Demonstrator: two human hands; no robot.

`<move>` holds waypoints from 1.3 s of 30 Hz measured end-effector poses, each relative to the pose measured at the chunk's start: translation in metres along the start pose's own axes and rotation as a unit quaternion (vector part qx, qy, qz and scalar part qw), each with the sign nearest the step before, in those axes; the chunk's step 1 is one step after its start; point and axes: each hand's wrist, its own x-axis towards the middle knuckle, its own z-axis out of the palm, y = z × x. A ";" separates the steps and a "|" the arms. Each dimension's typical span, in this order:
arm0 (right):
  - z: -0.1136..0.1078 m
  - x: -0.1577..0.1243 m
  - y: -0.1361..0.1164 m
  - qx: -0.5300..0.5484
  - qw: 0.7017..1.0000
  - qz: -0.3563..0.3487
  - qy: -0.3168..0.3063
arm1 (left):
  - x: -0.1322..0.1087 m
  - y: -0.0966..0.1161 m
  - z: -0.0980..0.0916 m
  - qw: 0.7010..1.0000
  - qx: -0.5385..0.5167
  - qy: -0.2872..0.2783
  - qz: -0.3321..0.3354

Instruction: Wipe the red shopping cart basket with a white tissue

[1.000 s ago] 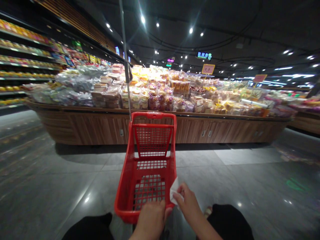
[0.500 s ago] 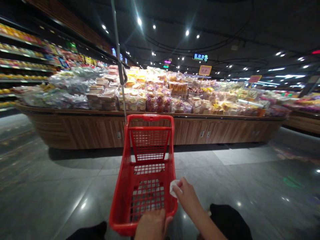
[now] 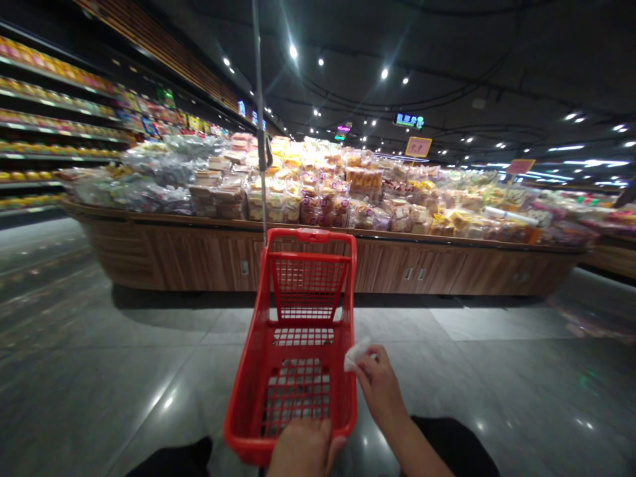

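A red plastic shopping cart (image 3: 244, 384) stands in front of me, with nothing in its grid-bottomed basket. At its near rim my left hand (image 3: 303, 447) is closed, its fingers wrapped over the edge. My right hand (image 3: 377, 381) pinches a crumpled white tissue (image 3: 356, 355) between thumb and fingers. Tissue and hand are at the right rim of the cart; whether the tissue touches the plastic I cannot tell. A metal pole (image 3: 261, 126) rises from the cart's far left corner.
Beyond the cart runs a long wooden display counter (image 3: 189, 255) heaped with packaged breads and snacks (image 3: 322, 192). Stocked shelves (image 3: 54, 126) line the left side. Price signs (image 3: 418, 147) stand above the goods. Grey tiled floor (image 3: 163, 371) surrounds the cart.
My right hand and the tissue have shifted slightly up and forward along the right rim. The whole view has turned a little left. My left hand stays on the near rim.
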 end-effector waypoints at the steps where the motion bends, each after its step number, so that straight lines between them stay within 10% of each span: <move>1: -0.003 -0.014 0.001 0.008 1.000 -0.016 -0.007 | 0.000 -0.001 -0.001 1.000 -0.003 0.001 0.001; 5: -0.007 -0.042 0.008 0.027 0.990 -0.117 -0.069 | -0.001 -0.008 -0.003 1.000 -0.002 0.003 0.011; 13: -0.001 0.017 0.032 0.032 0.977 -0.190 -0.090 | -0.007 -0.023 -0.011 0.999 0.020 0.020 0.042; 21: -0.010 -0.042 -0.005 0.022 0.942 -0.271 -0.198 | -0.005 -0.046 -0.018 0.994 0.020 0.044 0.102; 27: -0.037 0.011 -0.007 -0.065 0.990 -0.119 0.024 | -0.004 -0.060 -0.020 0.993 0.025 0.046 0.102; 32: -0.058 0.038 -0.006 -0.071 0.972 -0.093 0.203 | 0.001 -0.065 -0.016 0.992 0.039 0.037 0.117; 39: -0.022 0.003 -0.008 0.004 0.953 -0.252 -0.168 | 0.002 -0.067 -0.020 0.987 0.048 0.050 0.145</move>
